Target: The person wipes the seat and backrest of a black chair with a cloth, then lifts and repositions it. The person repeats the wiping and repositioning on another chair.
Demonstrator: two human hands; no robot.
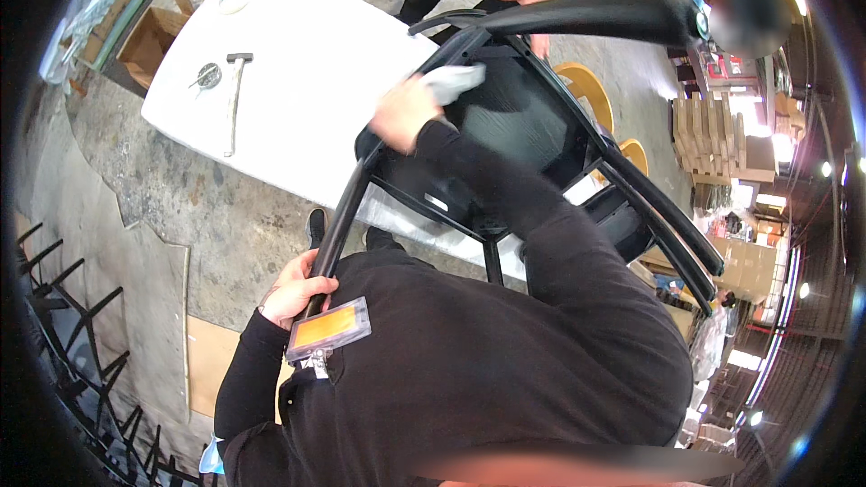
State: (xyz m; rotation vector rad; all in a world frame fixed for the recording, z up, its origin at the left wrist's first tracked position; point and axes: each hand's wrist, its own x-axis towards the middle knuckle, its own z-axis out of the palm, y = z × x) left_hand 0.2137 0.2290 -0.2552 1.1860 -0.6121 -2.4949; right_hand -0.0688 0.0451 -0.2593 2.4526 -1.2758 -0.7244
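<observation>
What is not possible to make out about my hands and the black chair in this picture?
Head view, right hand: fingertips blurred.
Head view, white material at it: blurred; cloth or paper, unclear.
Head view, left hand: some fingers hidden behind the chair leg.
Head view, black chair: part of the panel covered by the right sleeve.

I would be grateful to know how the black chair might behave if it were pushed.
The black chair would probably move as one stiff piece, since its legs look firmly joined. Its shiny finish suggests some slipperiness, and the projecting legs could snag.
</observation>
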